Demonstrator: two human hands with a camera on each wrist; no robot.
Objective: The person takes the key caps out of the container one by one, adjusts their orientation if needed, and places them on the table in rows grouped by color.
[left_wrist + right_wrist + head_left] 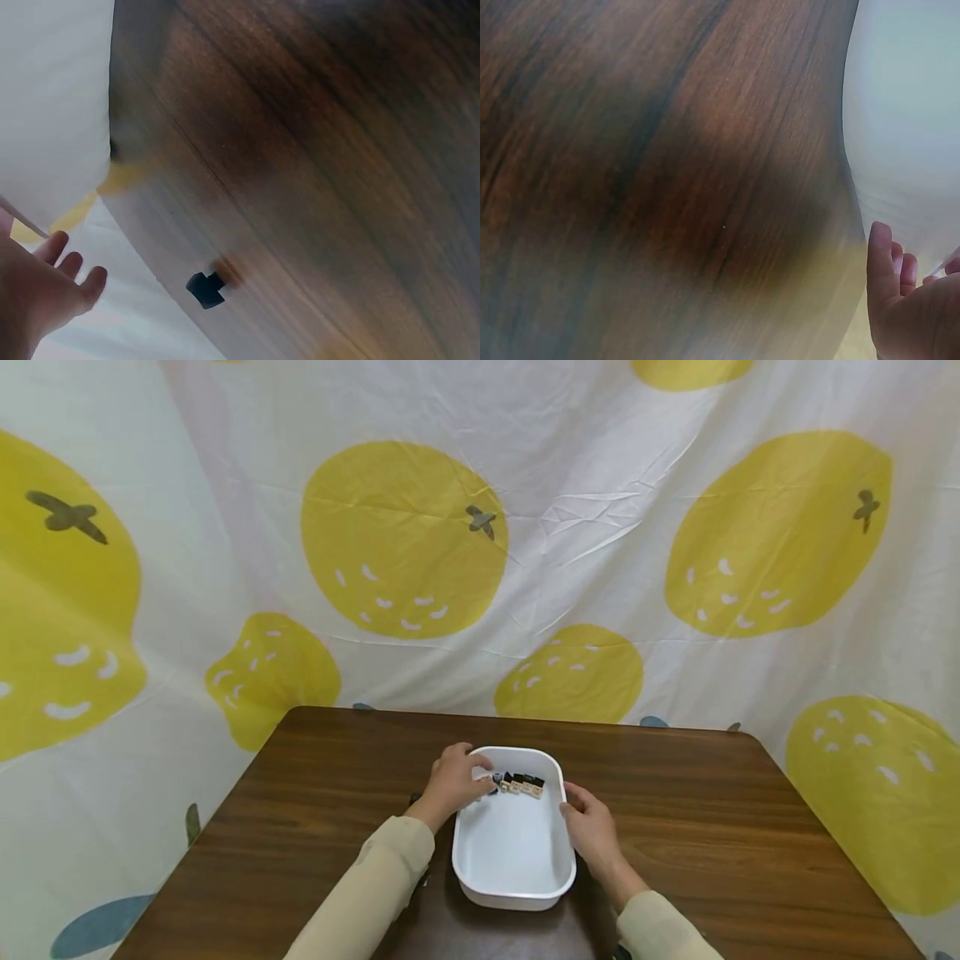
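A white, deep rectangular tray [513, 852] with rounded corners stands on the table. At its far end lie several small black and beige pieces [522, 785], perhaps toy bricks; they are too small to tell for sure. My left hand [452, 781] reaches over the left rim, thumb and fingers apart beside the pieces. The left wrist view shows some of its fingers spread past the tray's edge. My right hand [591, 831] grips the right wall, thumb at the rim and fingers along the outside [882, 262].
The tray stands on a dark wood-grain table [712, 827]. A small black object [205, 290] lies on it left of the tray, partly hidden by my left wrist in the head view. A white cloth [577, 560] with yellow fruit prints hangs behind.
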